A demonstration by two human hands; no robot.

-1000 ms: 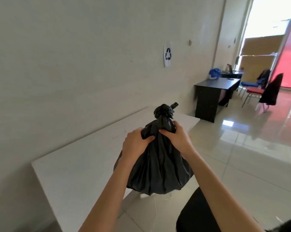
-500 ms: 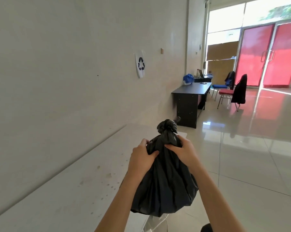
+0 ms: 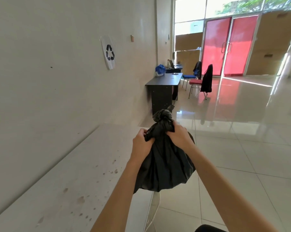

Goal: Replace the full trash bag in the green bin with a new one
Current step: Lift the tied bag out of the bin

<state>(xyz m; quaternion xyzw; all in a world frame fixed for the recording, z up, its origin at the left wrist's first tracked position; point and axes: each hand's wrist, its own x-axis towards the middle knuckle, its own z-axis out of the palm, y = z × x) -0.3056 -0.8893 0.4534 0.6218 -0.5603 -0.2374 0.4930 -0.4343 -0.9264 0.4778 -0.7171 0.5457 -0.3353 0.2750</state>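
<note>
Knotted bag [image 3: 164, 164] hangs between both hands: left hand [image 3: 141, 144] and right hand [image 3: 179, 136] grip its neck, beside bench [image 3: 57, 190].

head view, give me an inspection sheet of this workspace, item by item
surface: white table along the wall, brown stains on its top
job's things: black bag knotted shut, held up at the table's end; green bin and new bag not in view
clutter: nothing seen on the table
grippers: left hand and right hand both grip the bag below its knot
cables: nothing seen
surroundings: recycling sign on the wall, black desk, chairs, red doors, glossy tiled floor
</note>
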